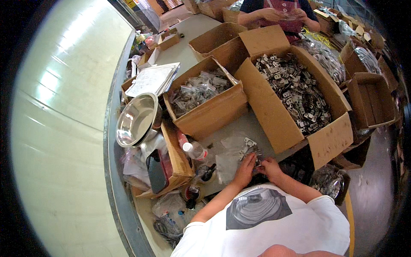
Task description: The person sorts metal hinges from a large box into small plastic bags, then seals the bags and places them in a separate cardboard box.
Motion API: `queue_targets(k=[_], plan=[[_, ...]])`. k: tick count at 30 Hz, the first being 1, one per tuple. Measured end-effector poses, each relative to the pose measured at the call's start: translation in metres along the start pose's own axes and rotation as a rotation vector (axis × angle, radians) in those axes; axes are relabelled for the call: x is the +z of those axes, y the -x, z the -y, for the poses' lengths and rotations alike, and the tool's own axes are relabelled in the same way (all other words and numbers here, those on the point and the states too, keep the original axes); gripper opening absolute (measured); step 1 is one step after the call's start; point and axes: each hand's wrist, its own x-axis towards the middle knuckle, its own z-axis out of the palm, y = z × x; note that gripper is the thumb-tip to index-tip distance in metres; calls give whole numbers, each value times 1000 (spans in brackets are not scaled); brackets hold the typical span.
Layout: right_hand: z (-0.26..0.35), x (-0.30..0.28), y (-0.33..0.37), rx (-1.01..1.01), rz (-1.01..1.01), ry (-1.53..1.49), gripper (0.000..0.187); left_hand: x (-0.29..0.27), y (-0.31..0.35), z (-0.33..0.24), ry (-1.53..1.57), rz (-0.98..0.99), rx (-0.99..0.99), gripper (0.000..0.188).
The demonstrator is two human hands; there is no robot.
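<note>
My left hand [245, 169] and my right hand [270, 168] are close together at the table's near edge, fingers bent in toward each other. Between them is a small silvery metal fitting [257, 162], partly hidden by the fingers; both hands appear closed on it. Just beyond my left hand, more metal fittings [248, 144], flat with holes, lie on the table. Clear plastic bags [226, 166] lie flat to the left of that hand. A large open carton [274, 124] filled with similar loose fittings stands beyond my hands to the right.
A carton of bagged parts [214, 112] stands at centre left. Nearby are a steel bowl [121, 128], papers [150, 80], a clear bottle [198, 152] and a dark phone [157, 173] on a box. Across the table, another person [278, 15] holds something clear. More cartons stand right.
</note>
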Motion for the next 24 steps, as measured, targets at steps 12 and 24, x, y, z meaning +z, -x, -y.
queue_targets(k=[12, 24], plan=[[2, 6, -38, -221, 281, 1023, 31, -15, 0, -15, 112, 67, -121, 63], [282, -19, 29, -803, -306, 1482, 25, 0, 7, 13, -72, -177, -167, 19]])
